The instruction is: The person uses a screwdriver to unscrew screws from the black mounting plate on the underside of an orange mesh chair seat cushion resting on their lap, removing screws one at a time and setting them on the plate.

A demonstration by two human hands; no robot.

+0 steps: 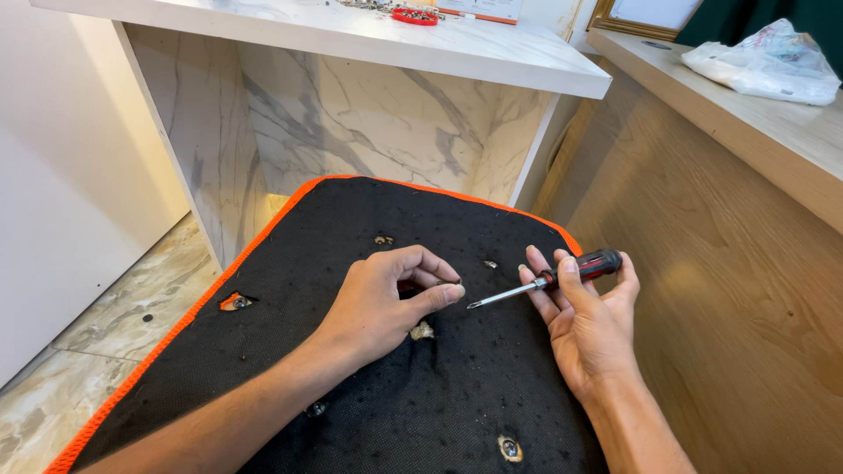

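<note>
A black fabric panel with an orange edge (290, 219) lies below me, with several small holes showing metal fittings (236, 302). My right hand (587, 326) holds a screwdriver (544, 283) with a red and black handle, its metal tip pointing left toward my left hand. My left hand (386, 303) rests on the panel's middle with thumb and fingers pinched together. Whether something small sits between them is too small to tell. A torn hole (422, 331) lies just under that hand.
A white marble-patterned desk (369, 39) stands ahead, with a small red dish of parts (414, 15) on top. A wooden counter (746, 228) runs along the right, holding a white plastic bag (764, 63). Tiled floor (79, 351) shows on the left.
</note>
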